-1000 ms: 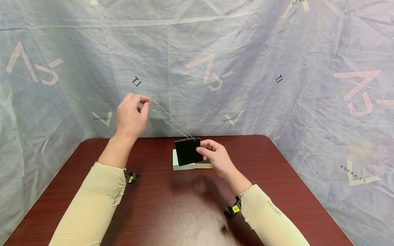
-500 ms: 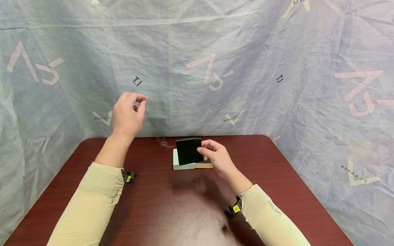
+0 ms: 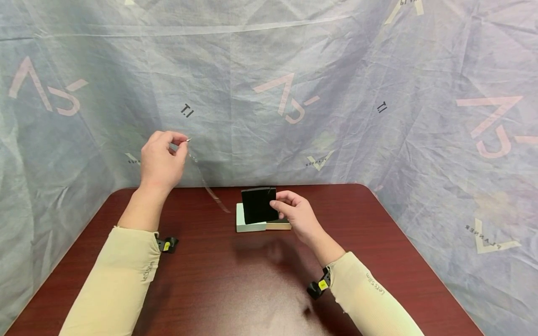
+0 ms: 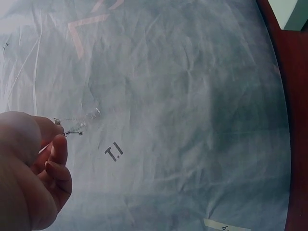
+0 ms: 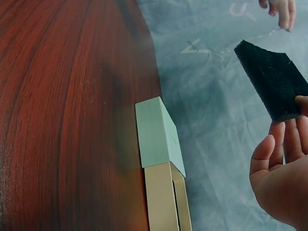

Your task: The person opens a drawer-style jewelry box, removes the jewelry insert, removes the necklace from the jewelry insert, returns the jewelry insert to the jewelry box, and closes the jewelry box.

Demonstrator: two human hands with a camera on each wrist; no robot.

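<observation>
My left hand [image 3: 161,161] is raised at left and pinches the end of a thin silver chain necklace [image 3: 211,192] between thumb and forefinger. The chain hangs down to the right, blurred, apart from the pad. In the left wrist view, a small clasp end [image 4: 74,133] pokes out past the fingertips. My right hand [image 3: 296,214] grips a black square pad [image 3: 258,205] by its right edge, holding it tilted up. Behind and below the pad lies a small box with a pale green sleeve [image 3: 251,227] and a gold-coloured drawer [image 3: 278,227] slid partly out; the pad hides part of it.
The dark red wooden table [image 3: 201,280] spreads around the box, with rounded far corners. A grey printed cloth [image 3: 235,93] hangs behind the table and along its sides. Small black wrist devices [image 3: 168,245] sit at both sleeves.
The chain has come away from the top edge of the black pad and swings freely. My left hand has moved left, carrying it. My right hand has barely moved.
</observation>
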